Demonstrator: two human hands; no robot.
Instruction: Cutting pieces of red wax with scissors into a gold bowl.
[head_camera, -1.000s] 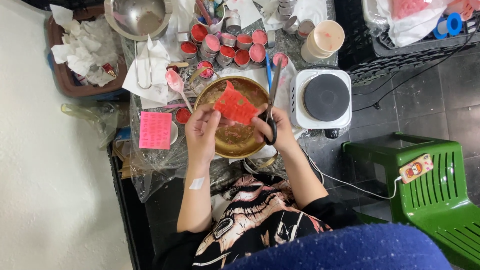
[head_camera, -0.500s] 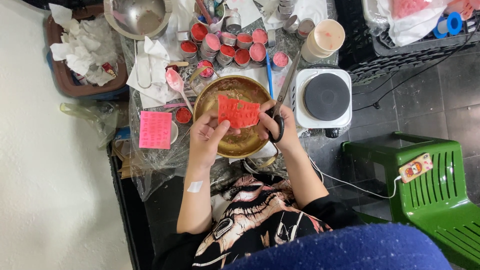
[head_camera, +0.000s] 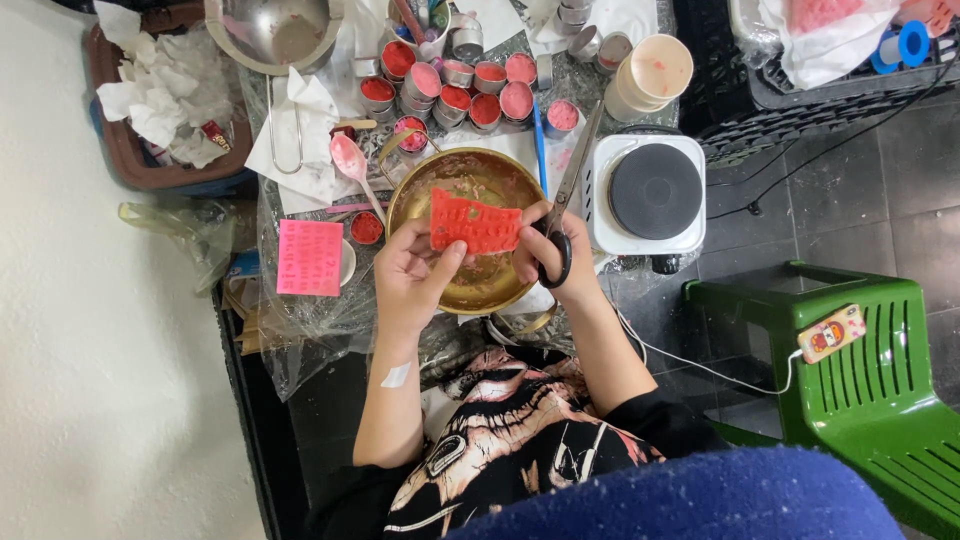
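Holding a red wax sheet (head_camera: 475, 224) mid-frame over the brass bowl (head_camera: 467, 290), left hand (head_camera: 410, 275) pinching its lower edge, right hand (head_camera: 555, 255) gripping scissors (head_camera: 562, 215) beside it.

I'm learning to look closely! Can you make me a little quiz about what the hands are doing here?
1. True or false: the right hand holds scissors.
2. What is the red slab held over? A) the hotplate B) the gold bowl C) the green chair
3. Fill in: the left hand pinches the red ____.

Key: 1 true; 2 B; 3 slab.
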